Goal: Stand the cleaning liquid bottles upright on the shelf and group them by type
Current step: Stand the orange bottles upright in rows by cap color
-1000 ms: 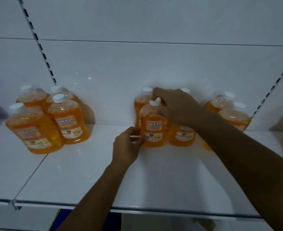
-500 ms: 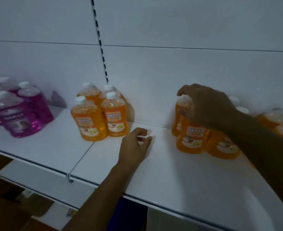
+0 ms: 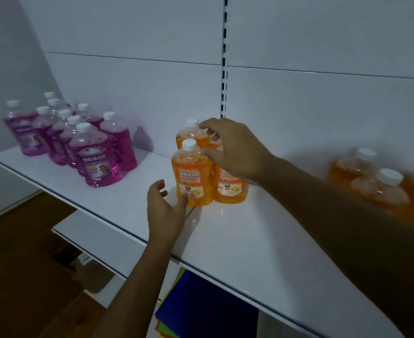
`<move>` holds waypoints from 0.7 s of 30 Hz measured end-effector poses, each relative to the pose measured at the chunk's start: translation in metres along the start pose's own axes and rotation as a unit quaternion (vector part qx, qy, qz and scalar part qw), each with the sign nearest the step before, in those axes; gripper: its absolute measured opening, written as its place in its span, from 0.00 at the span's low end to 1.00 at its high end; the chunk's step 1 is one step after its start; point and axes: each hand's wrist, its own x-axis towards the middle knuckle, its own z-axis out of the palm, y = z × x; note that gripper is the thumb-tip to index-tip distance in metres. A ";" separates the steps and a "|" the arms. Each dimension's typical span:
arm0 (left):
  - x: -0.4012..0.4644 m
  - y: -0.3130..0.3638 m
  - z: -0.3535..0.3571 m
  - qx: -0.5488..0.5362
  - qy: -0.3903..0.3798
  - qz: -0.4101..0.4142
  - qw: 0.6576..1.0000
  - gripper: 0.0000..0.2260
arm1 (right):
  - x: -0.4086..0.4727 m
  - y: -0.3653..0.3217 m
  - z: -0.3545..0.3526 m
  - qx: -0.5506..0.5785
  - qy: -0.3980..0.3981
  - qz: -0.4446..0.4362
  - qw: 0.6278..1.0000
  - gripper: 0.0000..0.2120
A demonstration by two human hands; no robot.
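Observation:
Three orange bottles with white caps stand upright in a cluster on the white shelf (image 3: pixel 237 242). My right hand (image 3: pixel 235 150) arches over them, its fingers curled round the hidden top of the right front orange bottle (image 3: pixel 230 189). Its thumb lies against the shoulder of the left front orange bottle (image 3: pixel 192 176), and its index finger is by the back bottle (image 3: pixel 188 134). My left hand (image 3: pixel 166 211) is relaxed at the left front bottle's base, thumb touching it. Several purple bottles (image 3: pixel 98 162) stand grouped at the left. More orange bottles (image 3: pixel 381 189) stand blurred at the right.
A slotted upright rail (image 3: pixel 223 57) runs down the white back panel behind the orange cluster. A lower shelf (image 3: pixel 79 235) juts out under the left part. Blue and coloured items (image 3: pixel 201 311) lie below the shelf edge. Wooden floor (image 3: pixel 18 264) shows at the lower left.
The view has swung left, bringing the purple group in. My right hand left the right-hand orange group and now sits over the middle cluster; my left hand moved up to that cluster's base.

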 end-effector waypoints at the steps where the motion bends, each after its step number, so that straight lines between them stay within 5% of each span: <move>1: 0.005 -0.003 -0.001 0.002 -0.040 -0.017 0.999 0.34 | 0.006 -0.006 0.007 0.000 -0.011 -0.003 1.000 0.25; 5: 0.013 -0.009 0.001 0.002 -0.141 -0.027 0.990 0.36 | 0.017 -0.014 0.027 0.002 -0.062 0.013 0.998 0.24; 14: 0.002 -0.008 -0.003 0.020 -0.154 0.022 0.988 0.21 | 0.006 -0.015 0.022 -0.048 -0.044 0.029 0.997 0.18; 21: -0.034 0.007 0.017 0.067 -0.160 0.052 0.984 0.19 | -0.039 0.002 -0.016 -0.064 -0.060 0.037 0.995 0.14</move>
